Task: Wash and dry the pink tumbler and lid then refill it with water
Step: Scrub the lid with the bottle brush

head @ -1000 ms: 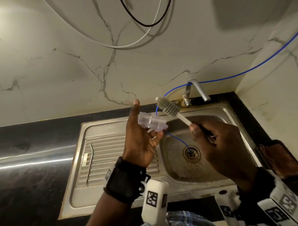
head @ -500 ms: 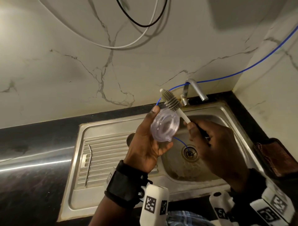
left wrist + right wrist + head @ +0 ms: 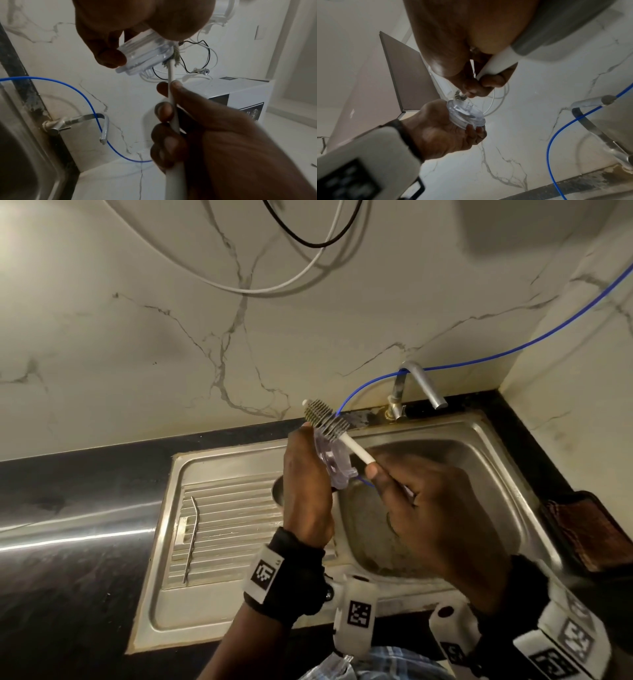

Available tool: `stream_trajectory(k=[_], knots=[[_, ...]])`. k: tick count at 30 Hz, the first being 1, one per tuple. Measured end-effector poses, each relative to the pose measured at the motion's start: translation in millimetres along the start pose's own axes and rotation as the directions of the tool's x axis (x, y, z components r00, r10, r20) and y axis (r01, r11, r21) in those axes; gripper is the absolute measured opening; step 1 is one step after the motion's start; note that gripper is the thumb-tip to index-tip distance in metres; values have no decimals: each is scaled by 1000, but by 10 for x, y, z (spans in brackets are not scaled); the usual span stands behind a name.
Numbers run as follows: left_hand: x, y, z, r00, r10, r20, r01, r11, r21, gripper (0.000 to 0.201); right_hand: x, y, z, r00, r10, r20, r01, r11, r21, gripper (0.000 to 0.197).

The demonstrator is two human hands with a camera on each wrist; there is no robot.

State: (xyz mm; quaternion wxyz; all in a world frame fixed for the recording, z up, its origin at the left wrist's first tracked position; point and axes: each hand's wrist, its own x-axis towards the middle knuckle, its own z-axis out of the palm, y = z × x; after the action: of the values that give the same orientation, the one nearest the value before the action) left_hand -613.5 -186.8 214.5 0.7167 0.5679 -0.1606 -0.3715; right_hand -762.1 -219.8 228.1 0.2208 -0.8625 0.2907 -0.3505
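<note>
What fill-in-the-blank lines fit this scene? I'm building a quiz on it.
1. The left hand holds the clear ____.
2. The right hand grips the white handle of a ____.
3. The bent metal straw lies on the sink's ____.
4. The thin tube by the faucet is coloured ____.

Missing: lid; brush; drainboard; blue

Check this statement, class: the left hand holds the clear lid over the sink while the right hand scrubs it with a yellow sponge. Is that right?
Not quite. The right hand grips a bottle brush with a white handle, not a yellow sponge; the head view shows its bristles against the clear lid. The left hand does hold the lid over the sink.
</note>
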Motion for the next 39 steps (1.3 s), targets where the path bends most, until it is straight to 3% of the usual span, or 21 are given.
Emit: stream_trajectory(k=[5, 8, 10, 13, 15, 19, 22, 25, 31, 36, 39], knots=[[170, 119, -87, 990, -5, -142, -4, 998, -61, 28, -284, -87, 33, 1000, -26, 11, 26, 1000, 11, 27], [66, 20, -72, 984, 127, -122, -110, 984, 141, 33, -211, -59, 56, 1000, -7, -24, 6, 1000, -11, 26], [-85, -26, -12, 979, 204, -33, -186, 940, 287, 32, -70, -19, 68, 999, 0, -46, -1, 1000, -15, 23], [-131, 19, 59, 974, 218, -66, -198, 953, 229, 43, 83, 31, 43, 1000, -9, -29, 9, 1000, -2, 23], [5, 70, 12, 976, 189, -109, -168, 970, 173, 46, 45, 25, 10, 1000, -27, -10, 27, 999, 21, 23], [174, 158, -65, 984, 84, -159, -83, 996, 12, 31, -194, -80, 9, 999, -30, 21, 28, 998, 58, 25], [48, 83, -16, 985, 114, -132, -104, 991, 85, 33, -162, -52, 68, 999, -15, -36, 17, 999, 50, 21], [-34, 0, 29, 988, 101, -115, -86, 989, 122, 24, -4, -12, 90, 997, -9, -76, 14, 998, 65, 20], [162, 167, -34, 982, 14, -190, -23, 999, -46, 33, -199, 22, 116, 998, -35, -43, 38, 997, 62, 24], [161, 133, -85, 980, -157, -125, 126, 966, -228, 32, -298, 76, 150, 999, -32, -34, 34, 998, 61, 27], [89, 87, -52, 982, -159, -99, 134, 966, -222, 40, -214, 36, 205, 999, -38, -30, 39, 997, 60, 28]])
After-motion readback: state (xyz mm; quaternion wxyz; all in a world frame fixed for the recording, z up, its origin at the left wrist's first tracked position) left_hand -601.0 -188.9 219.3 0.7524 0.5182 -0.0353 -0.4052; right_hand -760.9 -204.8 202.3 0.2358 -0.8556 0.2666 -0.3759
